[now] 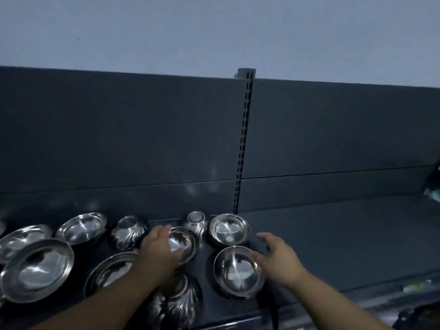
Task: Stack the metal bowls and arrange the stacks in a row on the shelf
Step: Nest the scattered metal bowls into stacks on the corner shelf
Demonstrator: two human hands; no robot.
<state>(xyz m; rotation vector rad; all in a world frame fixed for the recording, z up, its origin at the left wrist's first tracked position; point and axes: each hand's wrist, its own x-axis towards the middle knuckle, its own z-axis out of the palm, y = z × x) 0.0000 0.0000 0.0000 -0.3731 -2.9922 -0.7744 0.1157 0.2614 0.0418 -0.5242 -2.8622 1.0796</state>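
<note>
nearest me, an upturned fluted bowl [172, 303] sits at the shelf's front edge, partly hidden by the left forearm. just past it the left hand [159, 249] curls over the near rim of a small bowl [182, 244] and grips it. the right hand [279, 258] is spread with loose fingers. its thumb side rests against the rim of a plain bowl [238, 270], and it doesn't seem to clasp anything.

by my reckoning the job has barely begun. the metal bowls lie scattered singly over the left half of the shelf [333, 236], some mouth up, some turned over. a big bowl [38, 270] sits to the left, a back bowl [229, 228] stands near the slotted upright [245, 139], and no row of stacks shows anywhere. nearly all the nesting and lining up is left to do.

the light is dim and the metal glares, so i can't tell whether the back bowl rests on another. bowls at the far left are cut off by the frame, and the things at the right edge are too dark to name.
</note>
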